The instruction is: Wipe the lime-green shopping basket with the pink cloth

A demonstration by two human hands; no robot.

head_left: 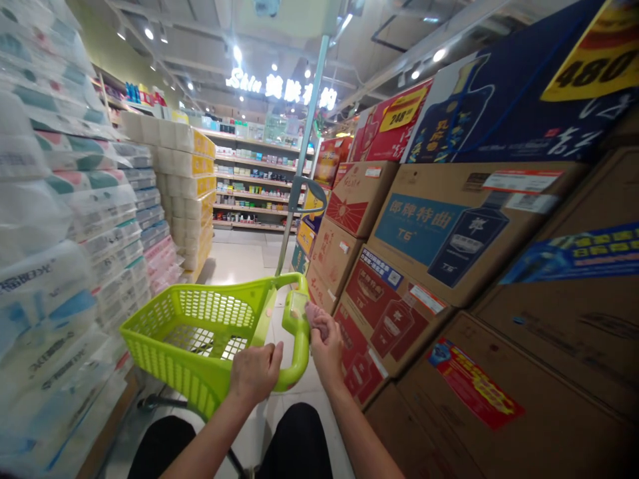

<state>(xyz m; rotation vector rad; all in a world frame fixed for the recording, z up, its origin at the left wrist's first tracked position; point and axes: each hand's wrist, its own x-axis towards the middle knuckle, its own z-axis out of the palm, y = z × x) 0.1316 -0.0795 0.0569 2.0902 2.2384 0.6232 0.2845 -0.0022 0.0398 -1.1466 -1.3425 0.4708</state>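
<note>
A lime-green shopping cart (200,287) with a perforated plastic basket stands in front of me, and I see nothing inside it. My left hand (255,372) is closed at the basket's near edge, where the cart's handle (301,346) joins it; its fingertips are hidden. On the handle's far side, my right hand (327,342) pinches a small, crumpled, pinkish-grey cloth (315,315). The cloth is against or very close to the handle's thick middle part; I cannot tell whether it touches.
Stacked cartons (414,219) with price signs line the right. Wrapped tissue packs (44,279) rise on the left, close to the cart. A slanting metal pole (313,110) with a grey grip (302,194) stands beyond the handle. Stocked shelves (254,179) cross the aisle's far end.
</note>
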